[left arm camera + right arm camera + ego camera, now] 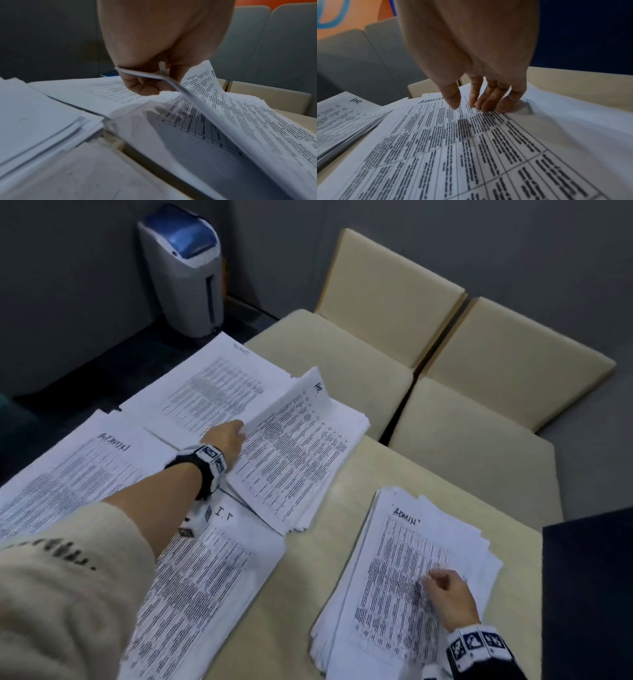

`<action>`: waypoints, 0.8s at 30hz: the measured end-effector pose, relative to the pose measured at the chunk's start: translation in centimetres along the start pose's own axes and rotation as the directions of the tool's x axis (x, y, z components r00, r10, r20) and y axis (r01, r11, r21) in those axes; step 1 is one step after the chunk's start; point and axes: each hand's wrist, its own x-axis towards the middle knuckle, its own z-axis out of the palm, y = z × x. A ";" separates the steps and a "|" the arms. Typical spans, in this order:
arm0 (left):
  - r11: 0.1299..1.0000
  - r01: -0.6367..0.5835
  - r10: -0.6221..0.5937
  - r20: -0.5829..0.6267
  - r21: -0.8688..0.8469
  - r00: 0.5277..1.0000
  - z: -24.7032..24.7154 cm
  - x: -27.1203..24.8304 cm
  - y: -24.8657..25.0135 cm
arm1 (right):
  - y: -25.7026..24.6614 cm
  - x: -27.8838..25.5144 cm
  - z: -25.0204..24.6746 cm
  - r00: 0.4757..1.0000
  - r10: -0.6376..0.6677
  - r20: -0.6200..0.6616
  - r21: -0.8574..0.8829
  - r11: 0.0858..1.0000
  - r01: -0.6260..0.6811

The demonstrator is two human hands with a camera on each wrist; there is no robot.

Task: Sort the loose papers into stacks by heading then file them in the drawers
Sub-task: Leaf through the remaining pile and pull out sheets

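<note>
Several stacks of printed sheets lie on the beige table [301,577]. My left hand [227,436] pinches the edge of a sheet headed HR [301,405], lifting it off the HR stack [298,474]; the left wrist view shows my left hand [145,82] with thumb and fingers closed on that sheet [202,92]. My right hand [445,587] rests with straight fingertips [489,106] on the loose pile topped by an ADMIN sheet [407,570] [453,142]. Other stacks are headed ADMIN [68,474] and I.T [205,570], with one more stack [212,385] behind.
Beige chairs [394,299] stand past the table's far edge. A grey and blue bin [185,272] stands on the floor at the back left. A dark panel [589,594] borders the table on the right.
</note>
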 end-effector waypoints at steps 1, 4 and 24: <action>1.000 -0.019 0.020 -0.008 0.023 1.000 0.2 0.4 0.3 | 0.1 -0.1 0.0 1.000 -0.009 0.009 -0.012 1.000 0.009; 0.997 -0.020 0.024 -0.042 0.074 0.999 0.5 1.1 1.5 | 0.3 -0.3 -0.2 1.000 -0.004 0.012 0.004 1.000 0.004; 0.969 -0.236 0.215 0.219 0.077 0.952 16.5 -17.8 16.7 | 6.0 -0.2 -2.3 0.978 0.195 -0.077 0.354 0.922 -0.156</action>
